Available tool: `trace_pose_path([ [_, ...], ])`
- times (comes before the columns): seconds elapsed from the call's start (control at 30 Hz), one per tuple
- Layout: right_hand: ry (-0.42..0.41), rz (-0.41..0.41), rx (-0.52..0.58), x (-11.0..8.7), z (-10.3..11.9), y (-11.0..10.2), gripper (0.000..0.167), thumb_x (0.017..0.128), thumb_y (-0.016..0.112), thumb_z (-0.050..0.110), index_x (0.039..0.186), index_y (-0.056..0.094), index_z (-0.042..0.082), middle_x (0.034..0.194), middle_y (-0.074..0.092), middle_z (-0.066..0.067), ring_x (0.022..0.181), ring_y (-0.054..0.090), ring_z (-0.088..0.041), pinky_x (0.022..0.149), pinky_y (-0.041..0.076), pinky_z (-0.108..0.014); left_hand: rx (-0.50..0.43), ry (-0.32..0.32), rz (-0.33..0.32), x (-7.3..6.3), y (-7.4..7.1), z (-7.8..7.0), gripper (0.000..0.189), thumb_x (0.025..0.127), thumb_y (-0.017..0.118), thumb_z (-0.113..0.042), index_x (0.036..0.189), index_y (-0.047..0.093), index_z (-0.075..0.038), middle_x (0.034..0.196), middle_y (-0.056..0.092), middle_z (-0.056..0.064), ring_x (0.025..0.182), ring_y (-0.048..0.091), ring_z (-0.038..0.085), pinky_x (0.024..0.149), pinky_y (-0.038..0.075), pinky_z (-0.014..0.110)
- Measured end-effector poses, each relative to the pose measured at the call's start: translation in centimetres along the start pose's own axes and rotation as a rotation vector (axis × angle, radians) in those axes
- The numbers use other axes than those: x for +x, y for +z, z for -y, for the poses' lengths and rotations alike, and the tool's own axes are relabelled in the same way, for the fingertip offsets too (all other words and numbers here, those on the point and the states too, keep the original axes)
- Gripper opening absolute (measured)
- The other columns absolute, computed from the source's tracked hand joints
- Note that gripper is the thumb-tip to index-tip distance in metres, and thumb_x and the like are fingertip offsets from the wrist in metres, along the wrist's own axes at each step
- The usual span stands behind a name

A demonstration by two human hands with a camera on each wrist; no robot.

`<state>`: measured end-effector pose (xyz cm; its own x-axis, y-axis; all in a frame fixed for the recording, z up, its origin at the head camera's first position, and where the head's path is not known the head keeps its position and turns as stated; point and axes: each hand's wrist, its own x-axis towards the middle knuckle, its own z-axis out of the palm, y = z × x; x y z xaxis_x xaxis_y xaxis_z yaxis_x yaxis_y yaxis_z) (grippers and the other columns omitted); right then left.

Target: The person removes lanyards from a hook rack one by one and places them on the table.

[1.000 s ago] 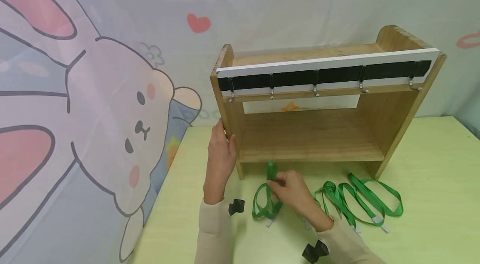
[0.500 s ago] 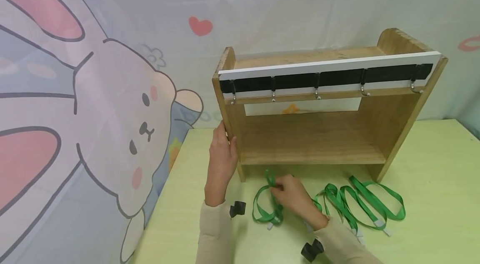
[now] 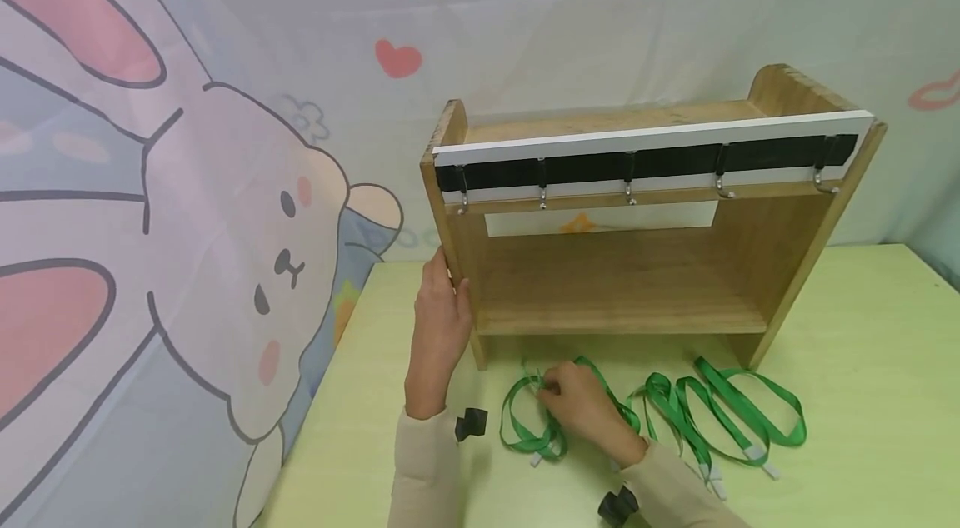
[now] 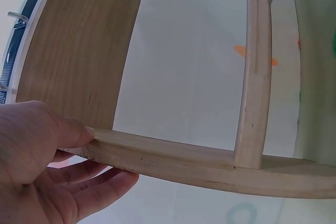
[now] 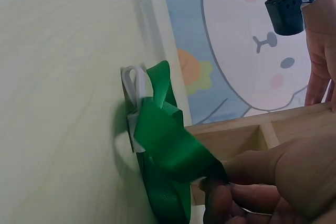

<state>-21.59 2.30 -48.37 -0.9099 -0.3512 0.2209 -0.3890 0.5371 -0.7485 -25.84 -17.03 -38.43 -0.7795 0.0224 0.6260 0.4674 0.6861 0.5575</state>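
Observation:
With its thumb on the near face and fingers behind, my left hand (image 3: 441, 320) grips the left side panel of a wooden shelf (image 3: 622, 278); the left wrist view shows this hold on the panel's edge (image 4: 157, 153). My right hand (image 3: 583, 401) is low over the table in front of the shelf. Its thumb and fingers pinch a flat green lanyard (image 5: 173, 145), which loops down toward the tabletop. A pale plastic clip (image 5: 134, 85) hangs at the lanyard's end. Part of the lanyard is hidden behind the right hand in the head view.
Several more green lanyards (image 3: 738, 403) lie in loops right of my right hand, on the pale yellow table (image 3: 862, 345). Across the shelf's front runs a white board with a black strip (image 3: 592, 170) and several metal hooks (image 3: 630, 193). A patterned cloth (image 3: 570, 28) hangs behind.
My right hand has come down slightly, and the upright top of the lanyard loop has sunk lower. A lanyard behind that hand now shows more. The left hand keeps its hold on the panel.

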Motion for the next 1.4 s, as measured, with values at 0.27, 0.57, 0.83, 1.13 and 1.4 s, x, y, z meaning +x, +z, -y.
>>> trace_pose_path([
  [0.27, 0.058, 0.017, -0.043, -0.2, 0.1, -0.1, 0.035, 0.091, 0.067, -0.003, 0.062, 0.054, 0.009, 0.049, 0.031, 0.010, 0.042, 0.027, -0.004, 0.041, 0.023, -0.016, 0.004, 0.015, 0.002, 0.1, 0.0, 0.1, 0.052, 0.100, 0.055, 0.006, 0.146, 0.033, 0.013, 0.131, 0.048, 0.033, 0.114, 0.060, 0.047, 0.085, 0.057, 0.053],
  [0.57, 0.096, -0.032, -0.124, 0.1, 0.3, -0.3, 0.012, 0.089, 0.065, -0.004, 0.079, 0.070, 0.002, 0.049, 0.032, 0.010, 0.043, 0.028, -0.005, 0.040, 0.022, -0.018, 0.007, 0.022, -0.009, 0.2, -0.1, 0.4, 0.051, 0.100, 0.055, 0.006, 0.145, 0.034, 0.014, 0.129, 0.048, 0.033, 0.111, 0.061, 0.047, 0.084, 0.057, 0.053],
  [0.83, 0.095, -0.045, -0.145, 0.0, 0.5, -0.3, 0.009, 0.088, 0.064, -0.004, 0.089, 0.073, -0.002, 0.047, 0.036, 0.010, 0.041, 0.027, -0.004, 0.040, 0.021, -0.018, 0.012, 0.013, -0.019, -0.1, -0.2, 0.5, 0.051, 0.100, 0.055, 0.006, 0.145, 0.034, 0.014, 0.130, 0.048, 0.033, 0.113, 0.060, 0.047, 0.086, 0.057, 0.053],
  [1.13, 0.130, -0.048, -0.158, -0.2, 1.6, -1.5, 0.017, 0.090, 0.070, 0.003, 0.105, 0.073, -0.006, 0.060, 0.057, 0.006, 0.046, 0.043, -0.008, 0.042, 0.034, -0.023, 0.012, -0.093, -0.039, 0.2, 0.5, -0.1, 0.063, 0.099, 0.057, 0.002, 0.151, 0.024, 0.009, 0.135, 0.048, 0.033, 0.111, 0.062, 0.047, 0.085, 0.057, 0.055],
  [1.4, 0.094, -0.051, -0.157, 0.0, 2.2, -3.8, 0.017, 0.094, 0.071, 0.008, 0.108, 0.073, -0.001, 0.084, 0.070, -0.004, 0.056, 0.054, -0.008, 0.050, 0.045, -0.027, -0.017, -0.092, -0.068, 0.4, 1.3, -0.6, 0.068, 0.098, 0.057, -0.004, 0.152, 0.017, 0.006, 0.126, 0.053, 0.033, 0.093, 0.066, 0.045, 0.073, 0.057, 0.054],
])
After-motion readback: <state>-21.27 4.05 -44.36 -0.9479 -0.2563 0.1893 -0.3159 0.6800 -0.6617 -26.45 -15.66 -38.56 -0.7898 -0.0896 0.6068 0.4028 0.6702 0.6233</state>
